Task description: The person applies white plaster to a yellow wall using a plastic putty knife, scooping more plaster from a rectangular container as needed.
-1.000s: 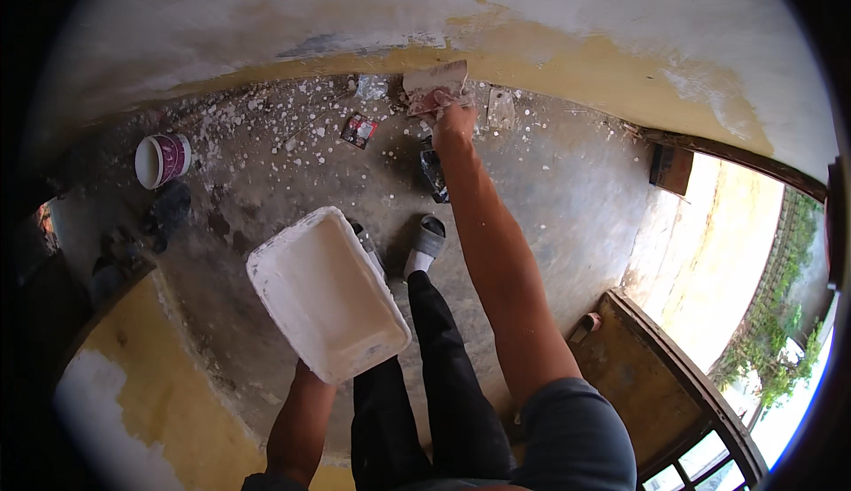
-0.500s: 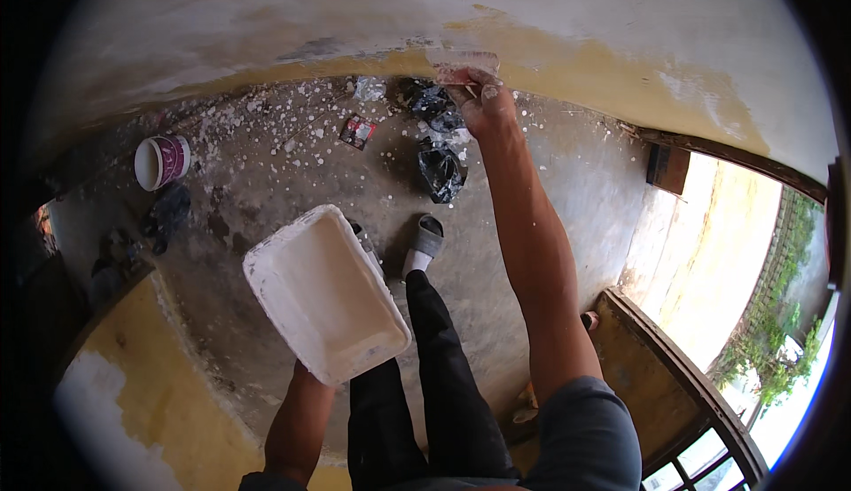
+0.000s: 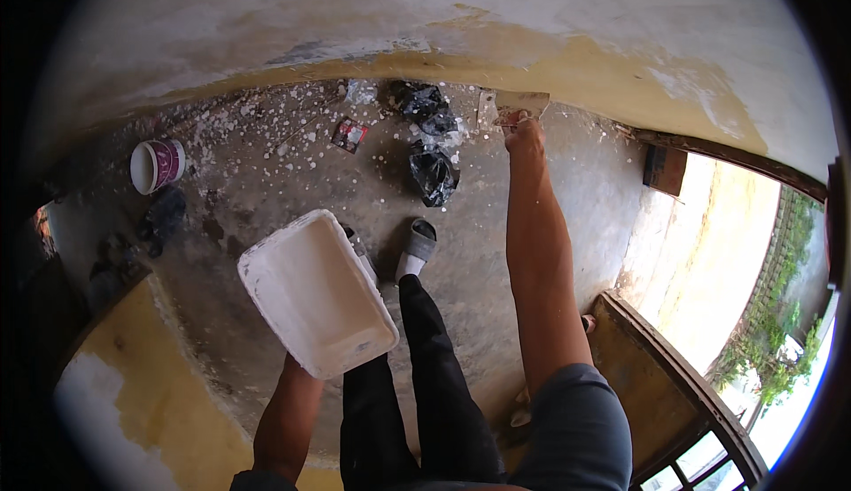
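My left hand, hidden beneath a white plastic tub (image 3: 319, 292), holds it up over the floor in front of my legs; only the wrist and forearm show. A smooth layer of whitish paste coats the tub's inside. With my right arm stretched far forward, my right hand (image 3: 523, 126) is closed on a thin, flat putty scraper (image 3: 525, 101). The blade is broad and smeared, and sits by the lower part of the wall (image 3: 612, 70). Whether its edge touches the wall, I cannot tell. White filler patches cover much of the yellow paint.
Black plastic bags (image 3: 433, 175) lie on the floor near the wall, beside a small red packet (image 3: 349, 135). A white and purple bucket (image 3: 158, 166) stands at the left. White splatters dot the concrete floor (image 3: 266, 181). A doorway (image 3: 700, 243) opens at the right.
My right hand has moved right and slightly down with the scraper, away from the yellow strip above the bags. The tub has shifted a little to the left in view.
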Tool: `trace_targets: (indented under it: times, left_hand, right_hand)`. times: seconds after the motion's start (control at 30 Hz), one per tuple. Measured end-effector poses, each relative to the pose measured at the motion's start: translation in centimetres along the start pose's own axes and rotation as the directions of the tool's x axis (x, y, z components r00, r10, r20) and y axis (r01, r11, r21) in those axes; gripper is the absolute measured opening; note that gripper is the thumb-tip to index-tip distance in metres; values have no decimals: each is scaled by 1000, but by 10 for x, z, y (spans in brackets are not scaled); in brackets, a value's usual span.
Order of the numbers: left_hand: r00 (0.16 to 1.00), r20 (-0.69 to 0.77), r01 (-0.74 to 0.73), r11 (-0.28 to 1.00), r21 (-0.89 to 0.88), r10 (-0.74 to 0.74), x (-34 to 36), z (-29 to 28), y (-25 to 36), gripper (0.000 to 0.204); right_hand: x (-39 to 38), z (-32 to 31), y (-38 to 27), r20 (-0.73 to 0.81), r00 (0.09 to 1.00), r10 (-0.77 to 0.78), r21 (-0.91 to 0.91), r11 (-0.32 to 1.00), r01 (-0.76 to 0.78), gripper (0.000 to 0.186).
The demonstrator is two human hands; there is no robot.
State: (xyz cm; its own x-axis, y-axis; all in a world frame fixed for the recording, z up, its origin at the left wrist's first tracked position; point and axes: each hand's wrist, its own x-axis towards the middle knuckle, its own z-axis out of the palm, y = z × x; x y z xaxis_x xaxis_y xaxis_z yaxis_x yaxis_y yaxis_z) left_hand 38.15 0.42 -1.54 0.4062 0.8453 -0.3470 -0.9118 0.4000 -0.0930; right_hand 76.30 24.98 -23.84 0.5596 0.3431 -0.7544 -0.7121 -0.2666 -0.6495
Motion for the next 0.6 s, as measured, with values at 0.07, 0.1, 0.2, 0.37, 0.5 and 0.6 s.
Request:
trace_targets:
  times: [0.07, 0.1, 0.2, 0.37, 0.5, 0.6]
  left_hand:
    - [1000, -5, -6, 1000, -2, 6, -4, -4, 2, 62]
    - [1000, -14, -28, 1000, -2, 28, -8, -7, 3, 62]
    - [997, -49, -67, 998, -15, 66, -15, -1, 5, 62]
    - [995, -56, -67, 976, 209, 81, 5, 2, 12, 60]
    - [979, 8, -206, 973, 101, 206, 29, -6, 22, 64]
    - [958, -15, -285, 954, 97, 287, 37, -17, 45, 64]
  right_hand:
    - [7, 7, 0, 216, 975, -57, 85, 996, 40, 20]
    - [-6, 19, 4, 339, 935, -99, 173, 984, 41, 26]
    - [-57, 47, 6, 332, 942, -48, 174, 985, -11, 27]
    - [-163, 76, -27, 393, 868, -303, 127, 953, 275, 28]
    - [-252, 104, -13, 554, 567, -610, -182, 576, 797, 36]
    - [-346, 93, -18, 668, 489, -561, -88, 592, 801, 28]
